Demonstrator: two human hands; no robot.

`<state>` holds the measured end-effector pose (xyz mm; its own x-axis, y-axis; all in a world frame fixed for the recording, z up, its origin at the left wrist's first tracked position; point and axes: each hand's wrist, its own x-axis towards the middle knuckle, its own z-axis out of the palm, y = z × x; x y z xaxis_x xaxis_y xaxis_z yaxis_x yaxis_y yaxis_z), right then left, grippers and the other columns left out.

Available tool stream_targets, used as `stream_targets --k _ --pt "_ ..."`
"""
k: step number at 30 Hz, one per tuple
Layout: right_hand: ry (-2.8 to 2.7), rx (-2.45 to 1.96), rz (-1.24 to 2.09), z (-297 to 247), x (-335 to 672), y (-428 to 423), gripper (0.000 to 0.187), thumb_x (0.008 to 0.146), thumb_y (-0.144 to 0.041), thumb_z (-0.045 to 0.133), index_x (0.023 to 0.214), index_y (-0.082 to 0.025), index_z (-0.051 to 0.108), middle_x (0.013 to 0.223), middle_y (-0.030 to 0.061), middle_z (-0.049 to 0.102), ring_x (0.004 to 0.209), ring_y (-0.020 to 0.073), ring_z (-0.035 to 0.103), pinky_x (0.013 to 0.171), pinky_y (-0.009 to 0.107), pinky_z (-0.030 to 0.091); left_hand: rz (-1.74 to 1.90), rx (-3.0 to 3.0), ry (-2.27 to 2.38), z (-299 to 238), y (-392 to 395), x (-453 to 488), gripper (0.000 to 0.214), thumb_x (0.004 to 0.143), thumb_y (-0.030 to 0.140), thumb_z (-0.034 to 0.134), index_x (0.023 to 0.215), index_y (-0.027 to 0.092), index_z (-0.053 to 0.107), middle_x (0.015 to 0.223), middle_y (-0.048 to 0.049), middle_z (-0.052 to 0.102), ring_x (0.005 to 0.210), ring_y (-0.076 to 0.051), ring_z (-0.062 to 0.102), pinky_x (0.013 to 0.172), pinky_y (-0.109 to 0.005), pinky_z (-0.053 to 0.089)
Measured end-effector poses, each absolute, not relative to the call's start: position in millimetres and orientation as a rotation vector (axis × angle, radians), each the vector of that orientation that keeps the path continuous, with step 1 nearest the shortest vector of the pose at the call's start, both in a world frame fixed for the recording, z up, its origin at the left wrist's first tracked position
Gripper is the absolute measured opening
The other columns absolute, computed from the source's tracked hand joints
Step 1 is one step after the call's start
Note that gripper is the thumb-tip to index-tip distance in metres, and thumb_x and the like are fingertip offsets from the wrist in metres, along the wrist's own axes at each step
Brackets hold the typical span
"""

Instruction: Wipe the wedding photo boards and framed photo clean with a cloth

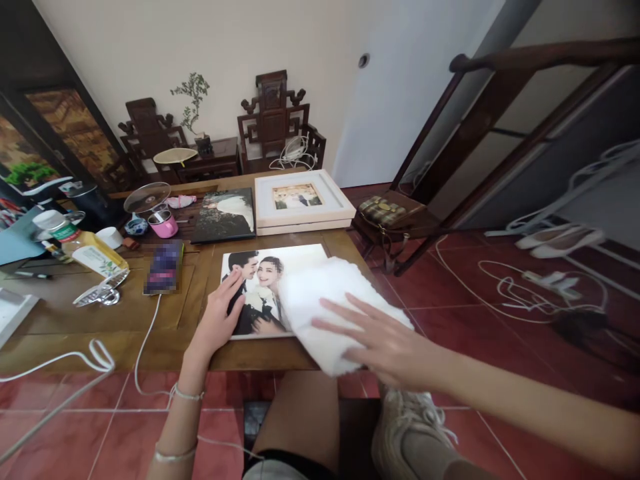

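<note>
A photo panel (269, 293) of a couple lies flat on the wooden table, close to its front edge. My left hand (220, 313) rests on the panel's left side, fingers stretched out and flat. A thick, fluffy white towel (320, 300) covers the panel's right part and reaches past the table's edge. My right hand (380, 337) holds this towel from above, with its fingers spread across the cloth and its palm side hidden.
Behind the panel are a white framed photo box (345, 193) and a dark photo panel (225, 213). To the left are a phone (164, 267) with a cable, a hair claw clip (103, 290), a pink mug (163, 224) and an oil bottle (85, 247). A chair (440, 220) holding a bag stands right.
</note>
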<state>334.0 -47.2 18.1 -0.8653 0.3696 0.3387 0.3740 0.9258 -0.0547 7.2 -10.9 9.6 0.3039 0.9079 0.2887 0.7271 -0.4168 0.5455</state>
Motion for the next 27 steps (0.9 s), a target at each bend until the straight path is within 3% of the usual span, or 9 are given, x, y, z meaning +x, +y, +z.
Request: stream_targets --k 3,5,10,13,16,18,22,27 --pt "-2.775 -0.435 -0.002 22.9 329.6 -58.3 0.028 0.073 -0.004 0.052 0.088 -0.022 0.067 0.146 0.0033 0.045 0.142 0.0296 0.024 0.114 0.059 0.016 0.797 2.283 1.468 9.6 -10.6 6.4 0.045 0.097 0.030 0.040 0.140 0.017 0.045 0.150 -0.0108 0.039 0.140 -0.021 0.032 0.115 -0.044 0.027" --pt "-2.862 -0.512 0.053 31.6 324.0 -49.7 0.034 0.070 -0.004 0.052 0.094 -0.022 0.067 0.147 0.0043 0.043 0.141 0.0302 0.024 0.113 0.059 0.019 0.795 2.293 1.461 9.8 -10.4 5.7 0.046 0.097 0.030 0.040 0.140 0.017 0.044 0.150 -0.0110 0.039 0.141 -0.021 0.032 0.116 -0.044 0.026" --pt "-2.982 -0.911 0.087 51.0 311.2 10.7 0.053 0.066 0.001 0.047 0.114 -0.016 0.062 0.146 0.0161 0.042 0.141 0.0342 0.024 0.107 0.061 0.029 0.788 2.296 1.457 9.9 -10.3 4.7 0.046 0.097 0.030 0.040 0.141 0.017 0.044 0.151 -0.0103 0.038 0.141 -0.021 0.031 0.116 -0.044 0.024" --pt "-2.925 -1.139 0.108 57.5 306.8 50.8 0.057 0.069 0.002 0.044 0.122 -0.013 0.058 0.142 0.0219 0.044 0.133 0.0353 0.040 0.102 0.055 0.037 0.789 2.290 1.452 10.2 -10.2 4.6 0.045 0.097 0.030 0.040 0.141 0.019 0.043 0.151 -0.0091 0.036 0.141 -0.021 0.030 0.116 -0.045 0.025" --pt "-2.879 -1.248 0.143 59.3 304.1 73.3 0.059 0.071 0.002 0.042 0.127 -0.016 0.055 0.139 0.0211 0.046 0.119 0.0347 0.055 0.094 0.050 0.044 0.815 2.286 1.445 10.4 -9.7 4.7 0.045 0.097 0.031 0.041 0.140 0.020 0.045 0.151 -0.0093 0.038 0.141 -0.021 0.031 0.116 -0.045 0.026" --pt "-2.872 -1.250 0.137 58.2 301.8 73.4 0.060 0.071 0.002 0.041 0.127 -0.016 0.055 0.136 0.0214 0.048 0.124 0.0353 0.051 0.095 0.050 0.044 0.832 2.278 1.446 10.0 -9.1 4.8 0.045 0.096 0.031 0.042 0.139 0.019 0.046 0.150 -0.0099 0.039 0.140 -0.021 0.033 0.116 -0.044 0.026" --pt "-2.880 -1.270 0.140 57.8 291.1 39.1 0.059 0.071 0.000 0.044 0.127 -0.012 0.055 0.129 0.0217 0.057 0.139 0.0370 0.027 0.101 0.059 0.036 0.836 2.275 1.459 8.1 -8.2 4.9 0.045 0.096 0.031 0.042 0.138 0.016 0.048 0.148 -0.0112 0.041 0.140 -0.021 0.034 0.115 -0.044 0.027" --pt "-2.964 -1.294 0.277 72.0 266.6 -34.7 0.058 0.071 -0.002 0.045 0.126 -0.017 0.058 0.150 0.0122 0.038 0.141 0.0396 0.020 0.102 0.064 0.032 0.838 2.275 1.464 7.2 -8.4 5.4 0.045 0.096 0.031 0.042 0.139 0.017 0.047 0.149 -0.0109 0.041 0.140 -0.021 0.033 0.116 -0.044 0.027"
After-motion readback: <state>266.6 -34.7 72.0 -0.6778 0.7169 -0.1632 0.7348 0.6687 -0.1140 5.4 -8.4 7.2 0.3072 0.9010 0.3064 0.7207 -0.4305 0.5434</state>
